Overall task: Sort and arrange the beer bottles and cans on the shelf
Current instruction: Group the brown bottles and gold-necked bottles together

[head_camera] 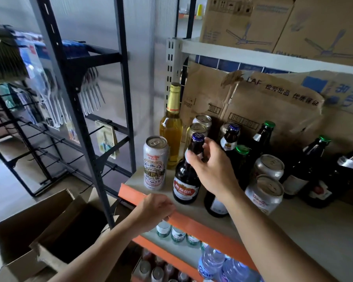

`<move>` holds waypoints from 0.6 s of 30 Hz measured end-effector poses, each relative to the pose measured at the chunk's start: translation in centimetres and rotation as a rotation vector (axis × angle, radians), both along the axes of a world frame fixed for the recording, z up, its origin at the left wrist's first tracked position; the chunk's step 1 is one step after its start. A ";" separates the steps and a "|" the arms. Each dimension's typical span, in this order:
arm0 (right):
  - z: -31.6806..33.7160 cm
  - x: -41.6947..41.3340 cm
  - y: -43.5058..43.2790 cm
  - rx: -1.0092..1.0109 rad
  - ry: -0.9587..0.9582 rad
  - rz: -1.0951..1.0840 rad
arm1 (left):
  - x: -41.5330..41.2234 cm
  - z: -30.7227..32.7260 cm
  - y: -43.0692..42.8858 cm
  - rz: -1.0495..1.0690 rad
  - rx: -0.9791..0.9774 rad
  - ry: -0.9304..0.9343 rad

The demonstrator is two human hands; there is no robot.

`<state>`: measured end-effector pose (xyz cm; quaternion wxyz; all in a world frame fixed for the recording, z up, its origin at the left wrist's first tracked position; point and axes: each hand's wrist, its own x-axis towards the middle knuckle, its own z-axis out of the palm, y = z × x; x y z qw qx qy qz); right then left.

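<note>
A brown beer bottle (186, 178) with a blue cap and red label stands near the front left of the shelf (314, 237). My right hand (210, 167) wraps its fingers around that bottle's neck. My left hand (154, 211) grips the orange front edge (200, 225) of the shelf. A white beer can (155, 162) stands to the left of the held bottle. Behind it rises a tall golden bottle (171, 131) with a gold foil neck. More dark bottles, some with green caps (262, 137), and silver cans (265, 193) crowd the right side.
Torn cardboard (253, 104) leans at the shelf's back. Boxes (273, 23) sit on the upper shelf. Water bottles (214, 263) fill the lower shelves. An open carton (49, 231) lies on the floor at left, beside a black rack (86, 110) with hanging goods.
</note>
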<state>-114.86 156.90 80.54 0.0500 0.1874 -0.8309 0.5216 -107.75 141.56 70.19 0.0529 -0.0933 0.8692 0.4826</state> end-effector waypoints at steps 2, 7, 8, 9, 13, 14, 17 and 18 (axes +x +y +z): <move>0.1 -0.7 -0.9 0.026 -0.020 -0.037 | 0.0 0.0 -0.2 -0.002 -0.002 -0.002; 0.1 -1.3 -1.4 0.058 0.014 -0.071 | 0.4 -0.3 -1.3 0.023 0.019 -0.001; 0.1 -1.4 -1.3 0.057 0.014 -0.074 | 0.5 -0.3 -1.5 0.026 -0.001 0.004; 0.2 -1.4 -1.2 0.057 0.016 -0.075 | 0.7 -0.2 -1.7 0.014 -0.026 0.018; 1.4 -0.7 -1.1 0.022 0.077 -0.041 | 1.5 0.3 -2.4 -0.098 0.067 -0.014; 1.9 -0.6 -1.2 -0.009 0.086 -0.020 | 1.7 0.9 -2.3 -0.127 0.120 -0.007; 3.3 -0.5 -1.4 -0.164 0.009 0.065 | 2.3 2.8 -1.8 -0.277 0.356 0.017; 3.7 -0.5 -1.5 -0.222 -0.039 0.083 | 2.6 3.6 -1.7 -0.301 0.433 0.005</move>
